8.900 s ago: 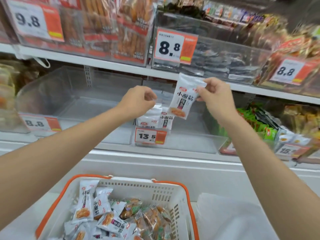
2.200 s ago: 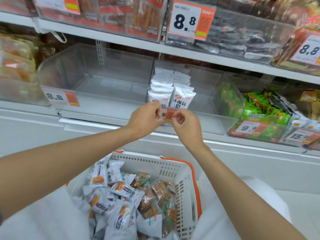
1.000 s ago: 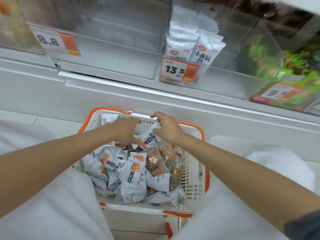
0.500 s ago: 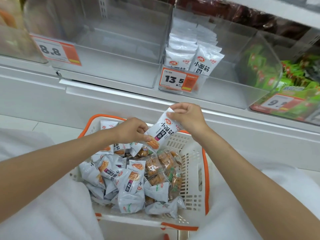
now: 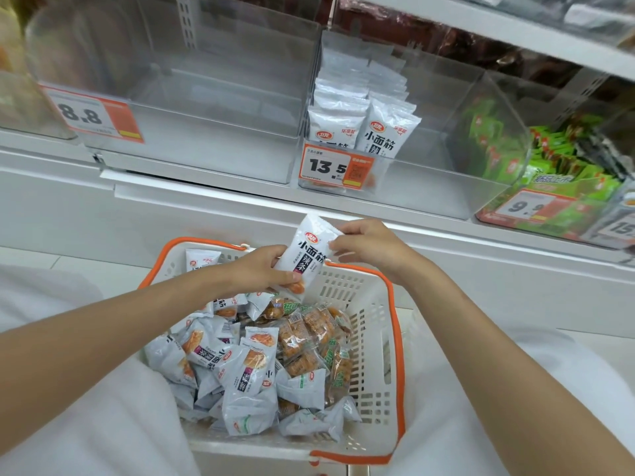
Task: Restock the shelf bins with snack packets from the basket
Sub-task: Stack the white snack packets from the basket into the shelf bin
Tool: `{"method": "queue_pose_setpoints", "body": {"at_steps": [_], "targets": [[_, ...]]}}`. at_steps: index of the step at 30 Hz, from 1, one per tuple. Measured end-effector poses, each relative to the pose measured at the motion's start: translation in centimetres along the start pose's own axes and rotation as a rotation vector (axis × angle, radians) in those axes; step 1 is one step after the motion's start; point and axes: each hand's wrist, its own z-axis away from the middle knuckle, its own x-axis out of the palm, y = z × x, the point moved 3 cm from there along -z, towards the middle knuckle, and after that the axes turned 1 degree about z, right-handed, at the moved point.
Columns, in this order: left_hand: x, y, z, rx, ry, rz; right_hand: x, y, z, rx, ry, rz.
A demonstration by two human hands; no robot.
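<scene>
Head view: the fingers of the right hand (image 5: 369, 247) pinch the upper right edge of a white snack packet (image 5: 307, 257), thumb and forefinger pressed together on the foil. The left hand (image 5: 263, 269) closes around the packet's lower part, thumb across its front near the orange picture. The packet is held tilted, clear of the pile, just above the far rim of the basket (image 5: 395, 324) and below the shelf edge.

Under the hands the basket holds a thick heap of loose packets (image 5: 240, 365): mostly the same white kind, with some clear-wrapped brown snacks (image 5: 302, 334) toward the right side. It looks well over half full.

Up on the shelf, the middle bin (image 5: 429, 187), marked by the 13.5 price tag (image 5: 335, 166), holds two neat rows of white packets (image 5: 357, 108) standing at its left side; the rest of that bin shows bare floor. The left bin (image 5: 206, 156), tagged 8.8, shows nothing in it. The bin to the right carries green packets (image 5: 549, 166).

As a judgement, restocking is at an early stage: a small share of the white packets is shelved, one more is in hand for the middle bin, and most of the basket remains to be placed.
</scene>
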Motion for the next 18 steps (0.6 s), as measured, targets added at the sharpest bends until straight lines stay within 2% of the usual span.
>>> {"method": "queue_pose_setpoints", "body": {"at_steps": [10,15,18], "targets": [[0.3,0.8,0.2,0.003,-0.014,-0.034,-1.6,-0.2,0.1,-0.010,0.142,-0.085],[0.3,1.0,0.1,0.022,-0.009,-0.038,-1.8,-0.5,0.2,-0.040,0.130,-0.016],[-0.3,2.1,-0.4,0.104,0.080,0.004,-2.1,-0.8,0.3,-0.057,0.155,0.054]]}}
